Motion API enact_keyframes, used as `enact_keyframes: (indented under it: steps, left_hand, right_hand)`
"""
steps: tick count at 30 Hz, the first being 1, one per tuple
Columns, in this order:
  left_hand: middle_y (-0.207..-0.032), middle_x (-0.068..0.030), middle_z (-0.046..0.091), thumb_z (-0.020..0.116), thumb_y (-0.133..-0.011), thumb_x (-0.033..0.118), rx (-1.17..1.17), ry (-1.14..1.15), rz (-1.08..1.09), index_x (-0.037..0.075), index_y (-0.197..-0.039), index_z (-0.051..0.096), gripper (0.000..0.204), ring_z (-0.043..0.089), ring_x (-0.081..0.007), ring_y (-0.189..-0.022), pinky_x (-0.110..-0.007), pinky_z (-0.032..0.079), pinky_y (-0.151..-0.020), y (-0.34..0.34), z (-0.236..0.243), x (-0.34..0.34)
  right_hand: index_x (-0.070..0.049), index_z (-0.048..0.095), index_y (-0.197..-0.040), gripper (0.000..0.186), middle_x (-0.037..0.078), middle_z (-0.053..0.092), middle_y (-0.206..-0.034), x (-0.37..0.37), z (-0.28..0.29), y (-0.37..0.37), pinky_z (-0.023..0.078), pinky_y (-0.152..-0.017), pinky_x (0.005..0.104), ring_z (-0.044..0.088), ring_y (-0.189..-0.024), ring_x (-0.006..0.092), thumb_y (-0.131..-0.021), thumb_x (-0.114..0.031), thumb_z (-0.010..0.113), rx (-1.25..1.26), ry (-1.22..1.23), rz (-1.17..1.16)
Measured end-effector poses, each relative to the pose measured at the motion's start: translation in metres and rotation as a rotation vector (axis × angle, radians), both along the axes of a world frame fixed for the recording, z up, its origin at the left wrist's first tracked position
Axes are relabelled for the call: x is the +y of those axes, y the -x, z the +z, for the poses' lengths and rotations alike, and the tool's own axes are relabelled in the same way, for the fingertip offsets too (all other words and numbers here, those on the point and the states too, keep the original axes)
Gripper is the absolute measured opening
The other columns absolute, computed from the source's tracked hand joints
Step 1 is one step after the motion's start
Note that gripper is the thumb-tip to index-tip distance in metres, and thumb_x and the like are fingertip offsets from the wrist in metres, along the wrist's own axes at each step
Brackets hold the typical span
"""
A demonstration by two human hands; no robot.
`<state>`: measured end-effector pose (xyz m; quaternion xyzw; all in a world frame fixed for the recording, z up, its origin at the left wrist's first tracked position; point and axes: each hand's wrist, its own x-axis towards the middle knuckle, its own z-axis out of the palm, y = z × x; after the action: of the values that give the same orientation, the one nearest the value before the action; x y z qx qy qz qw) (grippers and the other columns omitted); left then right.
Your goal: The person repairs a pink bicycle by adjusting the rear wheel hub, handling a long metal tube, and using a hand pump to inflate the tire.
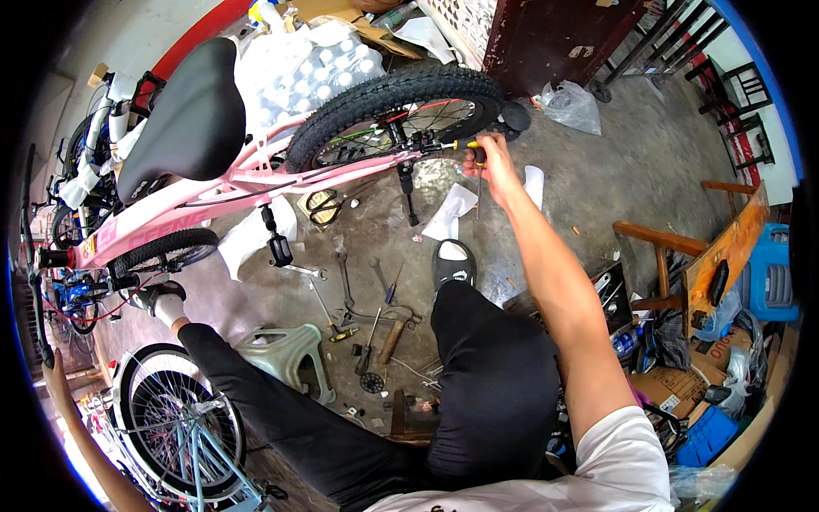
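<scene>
The pink bicycle stands across the view, its black saddle at the upper left and its rear tyre at the top. My right hand is closed around a yellow-and-black screwdriver, whose shaft points at the parts beside the rear hub. A second thin shaft hangs down below that hand. At the far left my left hand is closed at the end of the black handlebar; its fingers show only in part.
Spanners, screwdrivers and a hammer lie on the floor between my legs. A pale plastic stool stands beside them. A light-blue bicycle is at the lower left; a wooden stool lies tipped at the right. Wrapped bottles stand behind.
</scene>
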<state>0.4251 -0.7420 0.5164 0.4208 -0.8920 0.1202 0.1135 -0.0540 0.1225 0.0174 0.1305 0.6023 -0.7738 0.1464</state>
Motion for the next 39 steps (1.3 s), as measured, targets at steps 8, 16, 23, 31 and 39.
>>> enact_keyframes:
  steps: [8, 16, 23, 31, 39]
  left_hand:
    - [-0.114, -0.0269, 0.067, 0.062, -0.095, 0.052, -0.039, 0.020, 0.068, -0.011, -0.128, 0.057, 0.071, 0.064, -0.0384, -0.106, -0.044, 0.046, -0.095, 0.016, -0.008, 0.026]
    - [-0.113, -0.0278, 0.067, 0.060, -0.097, 0.050, -0.001, 0.007, -0.093, -0.012, -0.129, 0.056, 0.070, 0.064, -0.0377, -0.105, -0.043, 0.046, -0.094, 0.007, 0.021, 0.029]
    - [-0.119, -0.0295, 0.066, 0.062, -0.093, 0.051, -0.079, 0.061, 0.119, -0.007, -0.133, 0.056, 0.069, 0.063, -0.0436, -0.112, -0.046, 0.047, -0.096, 0.020, -0.010, 0.038]
    - [-0.115, -0.0310, 0.066, 0.058, -0.095, 0.052, -0.090, 0.043, 0.107, -0.006, -0.128, 0.057, 0.066, 0.063, -0.0464, -0.111, -0.049, 0.047, -0.093, 0.048, -0.029, 0.082]
    - [-0.116, -0.0306, 0.066, 0.058, -0.095, 0.053, -0.093, 0.113, 0.169, -0.005, -0.128, 0.058, 0.067, 0.063, -0.0465, -0.111, -0.049, 0.047, -0.093, 0.038, -0.035, 0.086]
  right_hand:
    - [-0.007, 0.040, -0.132, 0.044, 0.009, 0.063, -0.088, 0.002, -0.001, 0.000, 0.054, -0.062, 0.0315, 0.065, -0.072, 0.0163, -0.101, -0.035, 0.054, 0.057, -0.149, -0.003]
    - [-0.014, 0.036, -0.143, 0.060, 0.030, 0.063, -0.113, -0.033, 0.006, -0.035, 0.051, -0.089, 0.0547, 0.065, -0.105, 0.0462, -0.089, -0.018, 0.062, 0.501, -0.964, 0.043]
    - [-0.015, 0.035, -0.137, 0.065, 0.029, 0.067, -0.107, -0.029, 0.017, -0.014, 0.052, -0.086, 0.0564, 0.066, -0.099, 0.0486, -0.081, -0.014, 0.068, 0.319, -1.191, 0.185]
    - [-0.015, 0.032, -0.137, 0.065, 0.027, 0.069, -0.105, -0.023, 0.021, -0.008, 0.053, -0.088, 0.0544, 0.068, -0.100, 0.0465, -0.083, -0.012, 0.068, 0.236, -1.260, 0.273]
    - [-0.013, 0.032, -0.141, 0.065, 0.028, 0.069, -0.109, -0.025, 0.035, -0.006, 0.053, -0.092, 0.0516, 0.068, -0.104, 0.0453, -0.083, -0.007, 0.063, 0.166, -1.296, 0.350]
